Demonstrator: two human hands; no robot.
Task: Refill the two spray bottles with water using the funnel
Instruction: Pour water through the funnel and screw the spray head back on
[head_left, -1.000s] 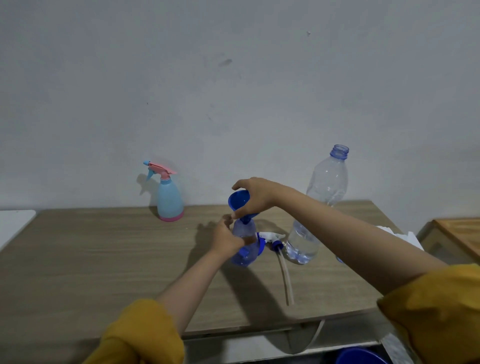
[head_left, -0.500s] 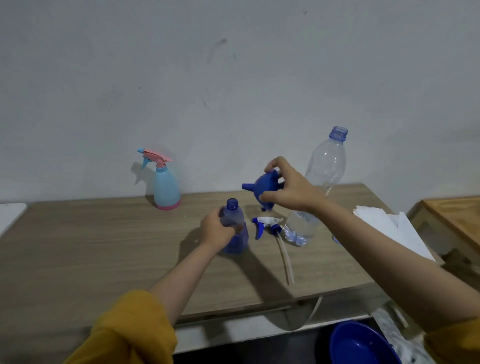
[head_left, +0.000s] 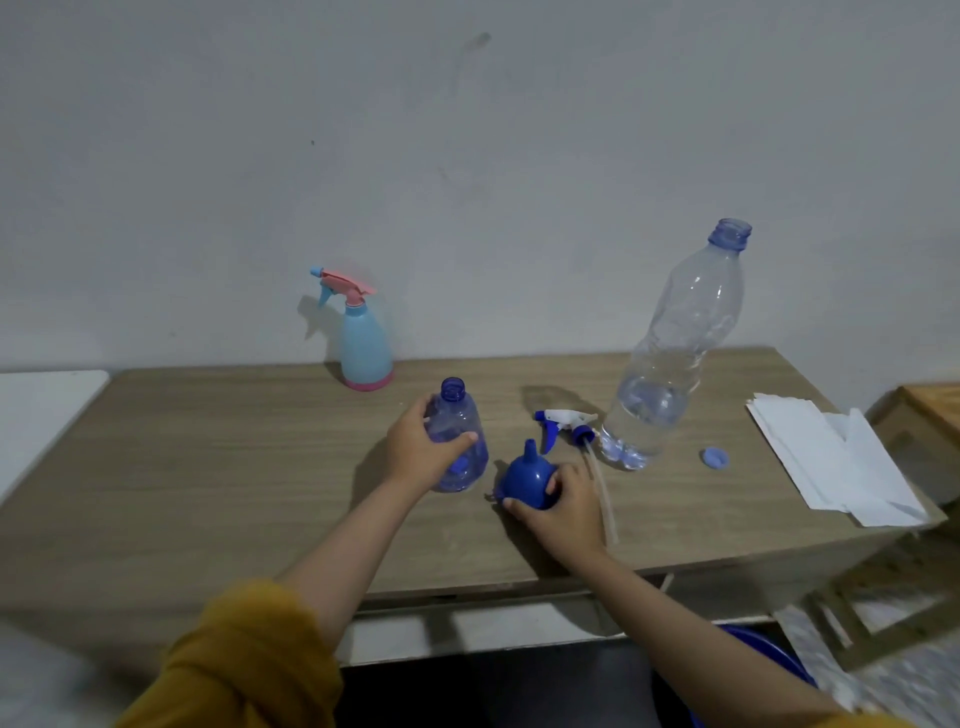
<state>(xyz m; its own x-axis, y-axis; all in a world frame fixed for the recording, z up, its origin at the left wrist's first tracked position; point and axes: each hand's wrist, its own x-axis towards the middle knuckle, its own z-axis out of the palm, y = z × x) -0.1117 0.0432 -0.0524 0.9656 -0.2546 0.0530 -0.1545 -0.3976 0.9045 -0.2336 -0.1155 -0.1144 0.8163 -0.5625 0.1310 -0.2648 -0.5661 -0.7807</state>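
The left hand was wrapped around the upright, uncapped blue spray bottle, steadying it on the wooden table. Just right of that bottle, the right hand gripped the blue funnel, mouth down on the table, spout pointing up. The trigger sprayer head lay on its side beyond the funnel, dip tube trailing toward the person; the right hand was nearer it.

Two spray bottles, one funnel, one water bottle, one sprayer head, one cap, two hands.
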